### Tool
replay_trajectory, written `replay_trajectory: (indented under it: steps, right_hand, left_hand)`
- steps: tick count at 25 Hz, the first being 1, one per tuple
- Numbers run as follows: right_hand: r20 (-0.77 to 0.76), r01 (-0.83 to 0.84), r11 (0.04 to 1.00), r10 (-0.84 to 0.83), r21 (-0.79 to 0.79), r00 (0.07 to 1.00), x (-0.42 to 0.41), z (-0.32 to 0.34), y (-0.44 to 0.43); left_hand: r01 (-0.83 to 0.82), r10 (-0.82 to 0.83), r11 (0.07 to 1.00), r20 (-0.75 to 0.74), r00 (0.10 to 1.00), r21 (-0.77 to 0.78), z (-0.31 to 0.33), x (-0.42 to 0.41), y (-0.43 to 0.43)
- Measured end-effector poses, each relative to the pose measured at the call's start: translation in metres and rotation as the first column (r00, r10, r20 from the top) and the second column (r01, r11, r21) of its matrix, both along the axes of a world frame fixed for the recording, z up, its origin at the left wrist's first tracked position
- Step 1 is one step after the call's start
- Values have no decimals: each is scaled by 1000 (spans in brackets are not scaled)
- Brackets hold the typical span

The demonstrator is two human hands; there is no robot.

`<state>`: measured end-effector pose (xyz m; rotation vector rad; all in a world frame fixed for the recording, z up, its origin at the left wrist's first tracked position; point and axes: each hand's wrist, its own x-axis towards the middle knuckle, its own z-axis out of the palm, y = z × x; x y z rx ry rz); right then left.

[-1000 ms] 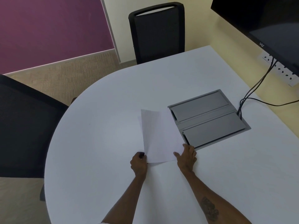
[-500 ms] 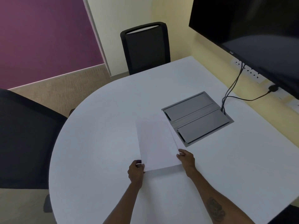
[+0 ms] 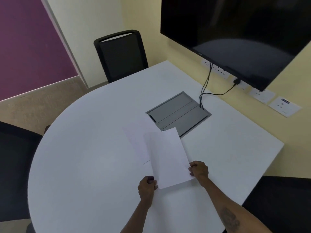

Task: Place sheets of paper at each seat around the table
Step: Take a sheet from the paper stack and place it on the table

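Note:
A white sheet of paper (image 3: 168, 157) is lifted above the white table (image 3: 87, 148), held at its near edge by both hands. My left hand (image 3: 147, 187) pinches the near left corner and my right hand (image 3: 199, 170) grips the near right corner. Another white sheet (image 3: 138, 140) lies flat on the table just left of and behind the lifted one, faint against the tabletop. Black chairs stand at the far side (image 3: 121, 54), the left (image 3: 15, 165) and the near right (image 3: 282, 204).
A grey cable box (image 3: 178, 113) is set into the table behind the paper, with black cables (image 3: 207, 84) running up to wall sockets. A large dark screen (image 3: 235, 31) hangs on the yellow wall at the right.
The held sheet has risen off the table and shifted right, uncovering another sheet lying beneath. My head has moved back and right, bringing the screen and the right chair into view.

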<state>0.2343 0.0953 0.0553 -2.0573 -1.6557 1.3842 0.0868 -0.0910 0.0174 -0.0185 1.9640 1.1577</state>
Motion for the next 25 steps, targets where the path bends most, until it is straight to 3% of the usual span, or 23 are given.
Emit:
replay_trajectory:
  steps: [7, 16, 25]
  right_hand:
    - [-27, 90, 996, -89, 21, 996, 77, -6, 54]
    - [44, -22, 997, 18, 80, 999, 154, -29, 173]
    - [176, -197, 976, 178, 98, 968, 175, -57, 237]
  left_hand:
    - [9, -23, 994, 125, 992, 105, -6, 69, 55]
    - [-7, -1, 999, 203, 979, 42, -14, 168, 157]
    - [-3, 19, 997, 216, 976, -73, -22, 200, 204]
